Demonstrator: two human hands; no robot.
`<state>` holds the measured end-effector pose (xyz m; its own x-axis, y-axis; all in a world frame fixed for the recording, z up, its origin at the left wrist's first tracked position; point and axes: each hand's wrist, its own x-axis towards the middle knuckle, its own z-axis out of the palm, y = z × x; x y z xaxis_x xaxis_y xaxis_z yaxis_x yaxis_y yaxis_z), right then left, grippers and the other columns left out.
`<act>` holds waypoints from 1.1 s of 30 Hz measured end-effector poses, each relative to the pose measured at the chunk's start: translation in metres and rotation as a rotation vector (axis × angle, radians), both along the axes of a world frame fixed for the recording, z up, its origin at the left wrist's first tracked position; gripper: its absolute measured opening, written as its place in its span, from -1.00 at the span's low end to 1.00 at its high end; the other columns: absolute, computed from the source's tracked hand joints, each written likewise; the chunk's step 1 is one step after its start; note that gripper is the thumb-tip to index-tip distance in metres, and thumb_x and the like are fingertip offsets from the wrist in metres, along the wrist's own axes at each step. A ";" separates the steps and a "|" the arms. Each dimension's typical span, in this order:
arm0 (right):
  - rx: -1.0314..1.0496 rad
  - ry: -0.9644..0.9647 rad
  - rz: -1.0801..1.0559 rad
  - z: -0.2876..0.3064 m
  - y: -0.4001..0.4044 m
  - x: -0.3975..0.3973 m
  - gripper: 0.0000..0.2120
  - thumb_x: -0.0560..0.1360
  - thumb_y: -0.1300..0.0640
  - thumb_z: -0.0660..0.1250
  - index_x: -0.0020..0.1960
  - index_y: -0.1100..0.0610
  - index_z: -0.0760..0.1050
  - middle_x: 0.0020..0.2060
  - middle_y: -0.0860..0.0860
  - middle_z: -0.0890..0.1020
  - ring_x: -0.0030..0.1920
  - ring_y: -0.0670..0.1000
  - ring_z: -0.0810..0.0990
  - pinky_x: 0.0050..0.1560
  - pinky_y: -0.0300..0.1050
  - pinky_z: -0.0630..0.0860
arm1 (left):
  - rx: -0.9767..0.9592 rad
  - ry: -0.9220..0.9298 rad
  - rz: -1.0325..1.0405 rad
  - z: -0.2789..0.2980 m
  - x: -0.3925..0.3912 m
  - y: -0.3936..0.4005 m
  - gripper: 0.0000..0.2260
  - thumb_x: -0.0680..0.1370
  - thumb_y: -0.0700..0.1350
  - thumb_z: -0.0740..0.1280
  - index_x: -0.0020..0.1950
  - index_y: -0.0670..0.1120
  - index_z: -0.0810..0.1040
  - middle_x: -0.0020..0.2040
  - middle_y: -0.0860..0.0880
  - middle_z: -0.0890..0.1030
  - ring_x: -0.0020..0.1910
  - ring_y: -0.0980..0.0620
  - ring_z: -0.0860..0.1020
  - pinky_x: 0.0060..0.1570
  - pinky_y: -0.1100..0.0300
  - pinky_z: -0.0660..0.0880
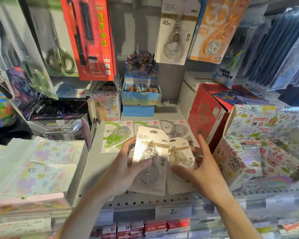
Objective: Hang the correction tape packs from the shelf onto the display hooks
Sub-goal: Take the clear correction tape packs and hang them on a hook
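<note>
Nearest to me, left hand [123,163] gripped a white correction tape pack [149,161], thumb across its front, fingers curled behind, pack tilted up off the shelf [93,163]. Right hand [199,171] sat just beside it, fingers spread and straight, holding nothing, reaching over a second white pack [179,167] that lay partly under the first. I couldn't tell if the fingertips touched it. Just past the hands, two green-trimmed packs [116,136] and a grey one [177,129] lay flat on the shelf. Red box [206,114] stood right of the hands. Farther back and above, a matching white pack [175,31] and an orange pack [214,30] hung on the display.
</note>
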<state>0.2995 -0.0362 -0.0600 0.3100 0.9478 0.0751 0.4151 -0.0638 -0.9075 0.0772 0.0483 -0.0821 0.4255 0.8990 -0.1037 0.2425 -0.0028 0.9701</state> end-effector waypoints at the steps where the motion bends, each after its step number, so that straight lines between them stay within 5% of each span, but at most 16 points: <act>1: -0.002 -0.004 0.003 -0.002 0.000 0.002 -0.04 0.34 0.20 0.65 0.09 -0.71 0.15 -0.06 -0.65 0.55 0.03 -0.51 0.56 -0.13 -0.47 0.55 | -0.002 -0.011 0.009 0.001 0.000 0.000 -0.18 0.26 0.46 0.48 0.43 0.48 0.17 0.41 0.03 0.57 0.33 0.06 0.57 0.44 -0.08 0.40; 5: -0.039 0.012 -0.008 -0.001 0.004 0.004 -0.24 0.36 0.23 0.64 0.11 -0.47 0.29 -0.13 -0.32 0.71 -0.13 -0.39 0.67 -0.26 -0.46 0.55 | -0.020 -0.067 0.067 0.001 0.000 0.001 -0.09 0.30 0.18 0.51 0.57 0.23 0.14 0.07 0.01 0.76 0.06 0.08 0.71 0.26 -0.01 0.54; 8: -0.108 0.067 -0.008 0.002 0.006 0.004 -0.52 0.38 0.24 0.62 0.08 -0.22 0.53 -0.19 -0.23 0.76 -0.24 -0.27 0.71 -0.30 -0.41 0.54 | -0.067 -0.105 0.081 0.002 -0.003 0.003 -0.04 0.27 0.03 0.59 0.55 0.27 0.14 0.11 -0.07 0.74 0.06 0.03 0.72 0.19 0.01 0.59; 11: -0.166 0.109 -0.031 0.002 0.007 0.003 -0.49 0.36 0.16 0.64 0.22 -0.03 0.52 -0.10 -0.08 0.77 -0.13 -0.14 0.74 -0.15 -0.25 0.60 | -0.067 -0.116 0.067 0.000 -0.005 0.004 -0.13 0.39 -0.18 0.59 0.52 0.26 0.19 0.12 -0.01 0.74 0.08 0.06 0.72 0.16 0.08 0.59; 13: -0.160 0.140 -0.052 0.002 0.008 0.001 -0.45 0.36 0.15 0.64 0.23 -0.05 0.45 -0.03 -0.03 0.77 -0.05 -0.03 0.75 -0.02 -0.12 0.63 | -0.056 -0.131 0.063 0.000 -0.007 0.005 -0.11 0.41 -0.18 0.59 0.56 0.26 0.17 0.19 0.01 0.72 0.15 0.06 0.69 0.28 -0.03 0.54; 17: -0.079 0.162 -0.052 0.007 0.012 -0.006 -0.60 0.44 0.17 0.57 0.20 -0.02 0.53 -0.07 -0.04 0.79 -0.21 -0.16 0.73 -0.18 -0.26 0.59 | 0.002 -0.189 0.074 0.001 -0.012 0.006 -0.05 0.35 0.05 0.62 0.59 0.29 0.13 0.35 0.05 0.61 0.25 0.06 0.64 0.35 -0.06 0.50; 20: -0.001 0.166 -0.091 0.016 0.015 -0.015 -0.63 0.45 0.17 0.56 0.19 0.00 0.54 -0.03 -0.06 0.78 -0.05 -0.01 0.77 0.00 0.02 0.68 | 0.051 -0.234 0.092 0.007 -0.014 0.008 -0.15 0.41 0.05 0.60 0.57 0.26 0.20 0.31 0.04 0.65 0.25 0.03 0.65 0.33 -0.09 0.51; 24: 0.076 0.134 -0.097 0.039 0.017 -0.023 -0.65 0.48 0.17 0.54 0.19 0.00 0.50 -0.03 -0.03 0.77 -0.05 0.03 0.78 -0.01 0.18 0.70 | 0.166 -0.318 0.127 0.025 -0.012 0.007 -0.40 0.54 -0.23 0.45 0.53 0.09 0.36 0.23 0.01 0.71 0.15 0.05 0.70 0.11 0.15 0.64; 28: 0.159 0.098 -0.060 0.070 0.014 -0.019 -0.66 0.49 0.17 0.52 0.19 -0.01 0.49 -0.04 -0.04 0.76 -0.09 0.06 0.78 -0.20 0.22 0.72 | 0.267 -0.352 0.150 0.055 -0.008 -0.003 -0.46 0.55 -0.24 0.41 0.42 0.19 0.39 0.10 0.15 0.74 0.08 0.18 0.70 -0.09 0.39 0.59; 33: 0.271 0.011 0.007 0.111 0.003 0.016 -0.62 0.48 0.12 0.54 0.23 -0.06 0.51 0.05 -0.07 0.75 0.06 0.00 0.74 0.11 0.23 0.65 | 0.452 -0.331 0.199 0.097 0.011 -0.023 -0.48 0.53 -0.06 0.41 0.44 0.27 0.41 0.16 0.30 0.68 0.15 0.26 0.65 0.07 0.28 0.59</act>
<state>0.3156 -0.0329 0.0508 0.3053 0.8956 0.3235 0.4047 0.1855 -0.8954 0.0885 0.0252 0.0150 0.1889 0.8890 0.4172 -0.0349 -0.4185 0.9075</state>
